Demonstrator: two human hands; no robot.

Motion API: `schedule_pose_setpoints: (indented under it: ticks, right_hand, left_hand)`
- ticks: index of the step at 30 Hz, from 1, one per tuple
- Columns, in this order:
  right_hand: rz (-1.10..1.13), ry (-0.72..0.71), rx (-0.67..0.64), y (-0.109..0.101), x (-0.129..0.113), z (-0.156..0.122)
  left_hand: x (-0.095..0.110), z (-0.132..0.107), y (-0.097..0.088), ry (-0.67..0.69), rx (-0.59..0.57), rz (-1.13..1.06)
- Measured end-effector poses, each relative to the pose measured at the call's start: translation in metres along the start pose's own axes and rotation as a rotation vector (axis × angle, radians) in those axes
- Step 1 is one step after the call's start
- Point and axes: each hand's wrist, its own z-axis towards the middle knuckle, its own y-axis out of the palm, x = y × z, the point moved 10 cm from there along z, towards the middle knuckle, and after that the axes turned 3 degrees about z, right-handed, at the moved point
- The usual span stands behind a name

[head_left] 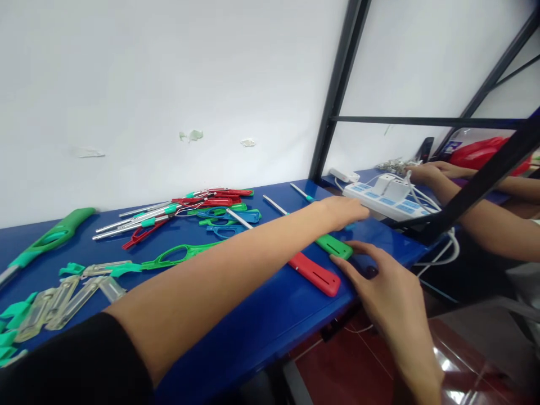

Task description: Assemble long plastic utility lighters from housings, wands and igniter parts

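My left hand [343, 212] reaches across the blue table to its right part, over a lighter with a blue handle [350, 226]. Its fingers are mostly hidden, so their grip does not show. At the table's edge my right hand [390, 281] has thumb and forefinger apart, by the handle end of a green long-necked lighter [335, 246]. Beside that lies a red lighter [314, 274]. Their metal tubes point toward the wall, partly covered by my left forearm.
Red, green and blue handle halves [219, 201] with metal tubes are heaped near the wall. A whole green lighter [63, 233] and clear fuel tanks [63, 301] lie left. Beyond a black frame [337, 90] are a white power strip [386, 199] and another person's arms [451, 194].
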Motion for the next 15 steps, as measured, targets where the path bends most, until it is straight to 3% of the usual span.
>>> schedule_pose_setpoints:
  ticks: [5, 7, 11, 13, 15]
  right_hand:
    - [0.128, 0.018, 0.067, -0.01, 0.004, -0.009]
    - [0.164, 0.038, 0.078, -0.013, 0.006, -0.011]
    - [0.185, 0.081, 0.049, -0.013, 0.013, -0.012]
    - [0.17, 0.088, 0.05, -0.013, 0.016, -0.011]
    - [0.156, 0.075, 0.058, -0.014, 0.017, -0.011]
  left_hand:
    - [0.003, -0.038, -0.039, -0.032, 0.102, -0.036]
    - [0.012, -0.06, -0.046, -0.018, 0.097, -0.052]
    - [0.033, -0.102, -0.027, -0.018, -0.07, -0.074]
    - [0.042, -0.117, -0.018, -0.023, -0.081, -0.063]
    - [0.048, -0.126, -0.018, -0.027, -0.02, -0.043]
